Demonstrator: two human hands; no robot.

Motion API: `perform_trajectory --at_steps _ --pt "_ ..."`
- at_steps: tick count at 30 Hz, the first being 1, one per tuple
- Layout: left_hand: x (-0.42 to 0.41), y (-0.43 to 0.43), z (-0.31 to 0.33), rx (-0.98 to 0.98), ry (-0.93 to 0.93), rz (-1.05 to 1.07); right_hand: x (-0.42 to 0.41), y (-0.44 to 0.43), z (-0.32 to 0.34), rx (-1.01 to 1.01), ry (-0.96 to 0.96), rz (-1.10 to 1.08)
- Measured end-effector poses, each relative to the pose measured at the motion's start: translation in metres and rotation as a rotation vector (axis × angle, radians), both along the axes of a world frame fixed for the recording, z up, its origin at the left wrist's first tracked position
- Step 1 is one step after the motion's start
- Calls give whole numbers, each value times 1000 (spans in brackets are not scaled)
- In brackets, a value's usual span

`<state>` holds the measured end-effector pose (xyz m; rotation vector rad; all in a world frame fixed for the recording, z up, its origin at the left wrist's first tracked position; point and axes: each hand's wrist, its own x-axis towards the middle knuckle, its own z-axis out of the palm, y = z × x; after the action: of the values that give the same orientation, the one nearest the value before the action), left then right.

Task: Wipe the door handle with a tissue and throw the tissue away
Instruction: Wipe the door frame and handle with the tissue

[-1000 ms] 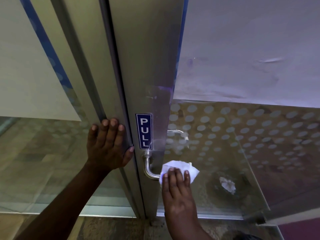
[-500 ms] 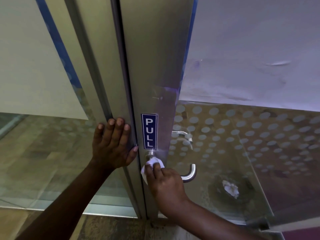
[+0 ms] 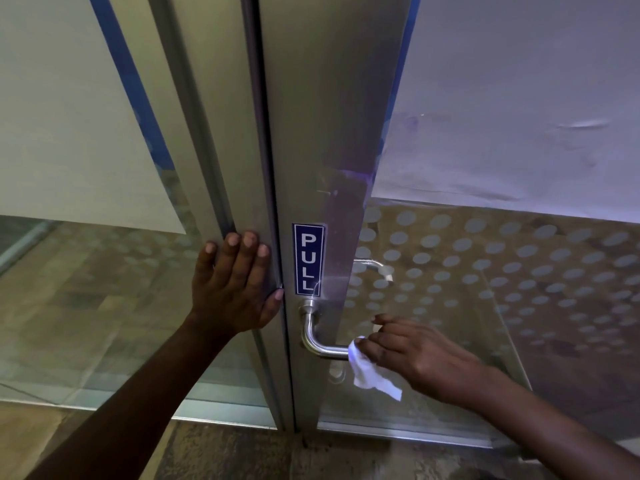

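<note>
Since half a second earlier, the right hand (image 3: 412, 355) had slid the tissue (image 3: 372, 374) off the base of the door handle (image 3: 320, 341) and out along its horizontal bar, toward the free end. Going left to right from there: well left of the handle sat the fixed glass panel (image 3: 86, 289), then the left hand (image 3: 235, 289) was flat on the metal frame (image 3: 214, 168) just left of the handle, fingers spread and pressing on nothing in particular, pretty clearly to keep the door from swinging while the other hand rubbed. Right above the handle was the blue PULL sticker (image 3: 308, 259). Then the handle itself, bare at its bend, with the tissue wrapped on the bar to the right of that and a loose corner hanging below. The right hand's fingers were curled over the tissue and pinching it against the bar, so the paper did the touching. I'd say the wipe was mid-stroke; no bin was visible anywhere.
</note>
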<state>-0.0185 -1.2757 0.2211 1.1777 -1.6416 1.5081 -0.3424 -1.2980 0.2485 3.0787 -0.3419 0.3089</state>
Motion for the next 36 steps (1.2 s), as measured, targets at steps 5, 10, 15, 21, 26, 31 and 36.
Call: perform_trajectory --at_steps 5,10,15,21,26,31,36 --pt "0 1 -1 2 -2 2 -4 -15 15 73 131 25" --pt "0 1 -1 1 -1 8 -3 0 2 76 65 -101" --pt "-1 1 2 9 2 9 18 35 -29 -118 -160 -370" --pt "-3 3 1 25 19 15 53 55 -40 -192 -247 -606" --pt "-3 1 -1 20 16 26 85 65 -30 -160 -267 -644" --pt "-2 1 -1 21 16 19 119 74 -24 -178 -287 -733" --pt "-2 3 -1 22 10 14 139 80 -22 -183 -225 -857"
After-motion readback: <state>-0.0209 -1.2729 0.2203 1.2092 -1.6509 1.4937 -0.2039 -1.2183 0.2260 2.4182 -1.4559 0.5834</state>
